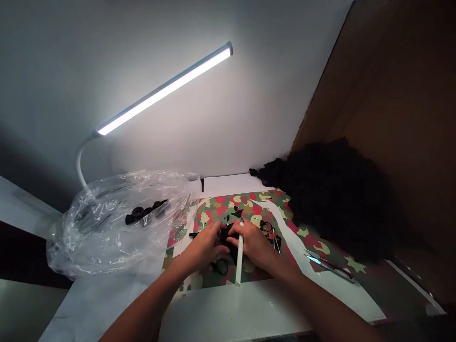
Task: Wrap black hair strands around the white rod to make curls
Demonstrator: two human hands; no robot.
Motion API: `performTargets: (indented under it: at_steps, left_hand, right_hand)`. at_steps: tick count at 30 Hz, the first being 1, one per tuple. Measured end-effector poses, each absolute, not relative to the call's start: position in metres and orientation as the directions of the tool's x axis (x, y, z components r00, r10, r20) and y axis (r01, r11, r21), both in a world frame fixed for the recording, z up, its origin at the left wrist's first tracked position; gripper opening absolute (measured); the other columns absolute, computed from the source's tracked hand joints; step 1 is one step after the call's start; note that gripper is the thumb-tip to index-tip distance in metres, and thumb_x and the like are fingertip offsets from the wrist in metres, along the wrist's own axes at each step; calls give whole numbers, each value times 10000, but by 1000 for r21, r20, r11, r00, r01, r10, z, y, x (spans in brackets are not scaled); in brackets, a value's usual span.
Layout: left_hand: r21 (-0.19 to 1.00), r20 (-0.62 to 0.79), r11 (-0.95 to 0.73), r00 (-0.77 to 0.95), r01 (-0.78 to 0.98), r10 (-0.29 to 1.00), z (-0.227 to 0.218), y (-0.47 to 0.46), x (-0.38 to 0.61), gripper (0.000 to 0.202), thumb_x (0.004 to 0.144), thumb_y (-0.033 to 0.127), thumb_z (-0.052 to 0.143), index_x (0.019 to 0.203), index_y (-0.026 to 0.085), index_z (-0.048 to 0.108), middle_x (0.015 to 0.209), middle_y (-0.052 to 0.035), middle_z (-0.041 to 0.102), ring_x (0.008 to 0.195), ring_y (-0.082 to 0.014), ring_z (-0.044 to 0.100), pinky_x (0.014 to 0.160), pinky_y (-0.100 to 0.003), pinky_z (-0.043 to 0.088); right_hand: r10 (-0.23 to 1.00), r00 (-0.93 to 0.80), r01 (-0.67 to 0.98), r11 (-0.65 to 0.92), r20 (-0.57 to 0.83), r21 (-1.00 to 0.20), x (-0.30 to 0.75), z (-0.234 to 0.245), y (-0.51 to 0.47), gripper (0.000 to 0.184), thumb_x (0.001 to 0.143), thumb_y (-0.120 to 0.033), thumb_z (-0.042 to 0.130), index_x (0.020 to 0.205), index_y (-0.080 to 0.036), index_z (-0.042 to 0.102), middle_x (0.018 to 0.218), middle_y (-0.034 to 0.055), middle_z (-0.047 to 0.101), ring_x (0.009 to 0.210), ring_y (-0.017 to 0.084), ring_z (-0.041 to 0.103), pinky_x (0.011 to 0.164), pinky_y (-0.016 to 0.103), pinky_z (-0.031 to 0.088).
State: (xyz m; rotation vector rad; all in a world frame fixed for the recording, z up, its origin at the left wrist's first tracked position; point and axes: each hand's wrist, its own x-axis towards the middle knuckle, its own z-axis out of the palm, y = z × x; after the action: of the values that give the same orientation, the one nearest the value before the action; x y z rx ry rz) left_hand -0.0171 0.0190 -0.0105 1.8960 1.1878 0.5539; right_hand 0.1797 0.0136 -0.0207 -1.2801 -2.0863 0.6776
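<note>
My left hand [206, 246] is closed, with its thumb and fingers on a small black piece [228, 243] that looks like fabric. My right hand [252, 243] faces it from the other side, fingers curled against the same piece. A white pen-like stick [239, 266] with a dark tip stands out of the right hand, its blunt end pointing towards me. Its exact kind I cannot make out. Close by lie a dark ring [221, 267] below the hands and another black ring [266, 226] to the right. Most of the black piece is hidden behind my fingers.
A patterned red-green mat [213, 205] covers the table. Scissors [333, 268] lie at right, below a large black heap [342, 199] against a cardboard panel [402, 109]. On the left is a clear plastic bag [107, 237] with black rolls [142, 213]. A lit tube lamp [166, 90] hangs above.
</note>
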Motion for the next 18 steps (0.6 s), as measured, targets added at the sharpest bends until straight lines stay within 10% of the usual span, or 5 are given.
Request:
performTargets:
  at_steps: [12, 18]
  left_hand:
    - [994, -3, 13, 99, -105, 995, -20, 20, 12, 338, 714, 288, 841, 989, 170, 683, 909, -63, 757, 848, -211, 703, 770, -307, 527]
    - [986, -52, 59, 53, -153, 997, -21, 18, 7, 350, 691, 290, 861, 940, 171, 647, 850, -44, 755, 768, -176, 693, 679, -259, 523]
  right_hand:
    - [990, -76, 95, 125, 118, -988, 191, -4, 13, 470, 1049, -546, 285, 1200, -277, 640, 808, 13, 652, 801, 202, 621, 781, 329, 494]
    - [991, -88, 103, 113, 104, -988, 188, -5, 8, 285, 962, -493, 572, 1084, -245, 643, 938, 42, 704, 860, 224, 658, 753, 332, 525]
